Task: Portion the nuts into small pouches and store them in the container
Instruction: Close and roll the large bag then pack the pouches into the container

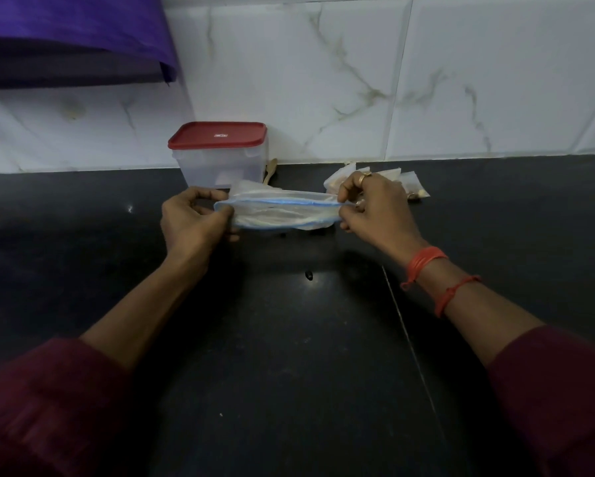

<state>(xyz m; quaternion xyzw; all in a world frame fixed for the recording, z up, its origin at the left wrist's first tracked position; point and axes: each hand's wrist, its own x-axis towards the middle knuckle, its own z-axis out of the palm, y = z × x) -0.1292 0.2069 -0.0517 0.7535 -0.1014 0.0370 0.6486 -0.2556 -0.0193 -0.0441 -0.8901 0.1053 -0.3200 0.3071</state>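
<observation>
I see both hands working one zip bag (282, 213), held just above the dark counter (289, 339), mid-scene. Left hand (192, 215) pinches the bag's left end at the blue seal strip, fingers curled. Right hand (375, 208) pinches the right end the same way. The strip is stretched between them.

Step, my read: opening or closing the big bag's seal, and I can't tell which. If the nuts are inside, the next move calls for parting the strip wide while one hand keeps the mouth steady, then reaching for the spoon (271, 170) or a pouch.

The container (220, 163) stands far-left of the bag against the tiled wall (461, 80), red lid (217, 135) on. It looks empty through the wall, though that's not certain. The lid has to come off before storing. The spoon leans just right of it, mostly hidden behind the bag.

The small pouches (409, 182) lie far-right, partly covered by the right hand. There's brownish stuff in at least one, and the count is unclear. The bag's contents are too dim and crumpled to make out. No loose nuts are plainly visible.
</observation>
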